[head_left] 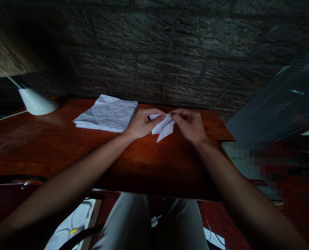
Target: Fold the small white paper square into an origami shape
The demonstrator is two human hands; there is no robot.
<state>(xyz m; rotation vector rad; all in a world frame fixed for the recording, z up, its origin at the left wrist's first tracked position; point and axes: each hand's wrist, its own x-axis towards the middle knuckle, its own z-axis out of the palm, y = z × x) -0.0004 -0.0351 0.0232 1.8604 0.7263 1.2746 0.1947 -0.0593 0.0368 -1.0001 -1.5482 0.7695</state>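
Note:
Between my two hands is a small folded piece of white paper (pixel 164 127) with pointed flaps, one tip aiming down toward the table. My left hand (pixel 142 123) pinches its upper left side, the thumb lying across the front. At the upper right corner, my right hand (pixel 190 124) grips the paper between thumb and curled fingers. Both hands are just over the wooden table. To the left of my left hand lies a stack of creased white paper sheets (pixel 107 113), its top sheet marked with a grid of folds.
A lamp with a white base (pixel 37 100) and woven shade (pixel 11 48) stands at the table's left, its cord running off left. Behind the wooden table (pixel 66 149) rises a dark brick wall (pixel 154 52). A grey panel (pixel 271 93) and a white box (pixel 237 159) are at the right.

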